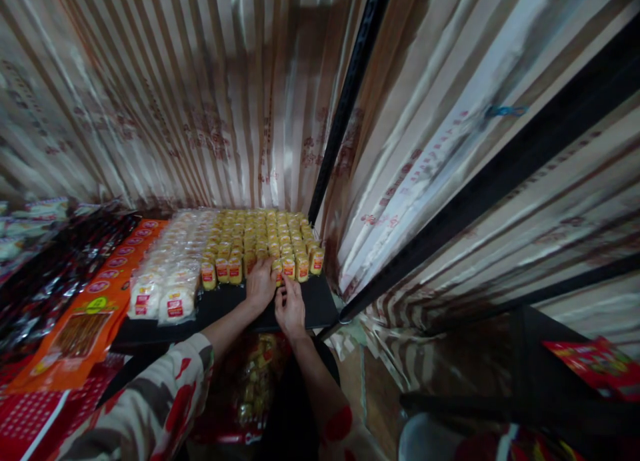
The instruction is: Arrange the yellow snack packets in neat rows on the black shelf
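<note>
Rows of small yellow wrapped snack packs [235, 268] with red labels stand on a dark shelf [220, 304]. My left hand [261, 284] reaches to the front row, its fingers curled over the packs there. Beside it, my right hand [291, 306] has its fingertips at a yellow snack pack [278, 270] in the same row. Both hands seem to touch this pack from its two sides. The left fingertips are partly hidden behind the back of the hand. Left of the yellow rows lie white wrapped packs [177, 301], also with red labels.
A long orange snack bag [103, 294] and dark shiny packages [60, 274] lie to the left. Striped plastic sheeting [225, 101] hangs behind. Black metal posts [345, 108] frame the shelf. Below is a red bag of yellow packs [255, 388]; a red package [600, 364] lies at far right.
</note>
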Demonstrator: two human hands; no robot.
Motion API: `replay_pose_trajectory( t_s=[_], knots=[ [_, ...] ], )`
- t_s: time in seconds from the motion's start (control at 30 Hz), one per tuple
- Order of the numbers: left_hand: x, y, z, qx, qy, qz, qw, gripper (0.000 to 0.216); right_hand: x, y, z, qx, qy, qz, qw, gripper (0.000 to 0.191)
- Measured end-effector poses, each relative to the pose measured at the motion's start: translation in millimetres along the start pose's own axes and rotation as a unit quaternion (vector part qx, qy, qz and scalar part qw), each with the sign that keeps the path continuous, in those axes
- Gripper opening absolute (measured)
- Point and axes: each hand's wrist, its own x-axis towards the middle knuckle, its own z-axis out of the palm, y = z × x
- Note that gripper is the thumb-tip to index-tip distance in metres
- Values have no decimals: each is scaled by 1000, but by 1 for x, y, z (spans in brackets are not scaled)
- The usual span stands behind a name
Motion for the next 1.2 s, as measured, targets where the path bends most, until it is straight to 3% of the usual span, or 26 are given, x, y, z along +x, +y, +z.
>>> replay_pose_trajectory(
  t_s=[0.3,0.53,0.87,1.03,1.2],
  knots=[
    [4,-3,9,27,-8,43,999,38,-2,-4,-3,-32,-56,-16,998,55],
    [1,-8,6,4,11,79,997,45,-1,-8,0,-121,-54,-20,991,55],
    [-40,-35,18,-44,24,72,996,36,0,-7,3,-155,-26,-34,987,48],
    [-38,-45,26,-51,2,116,992,39,0,-8,4,-163,-20,-32,986,48],
    [-37,-44,26,-28,-11,117,993,43,0,-7,4,-166,-23,-28,985,49]
  ],
)
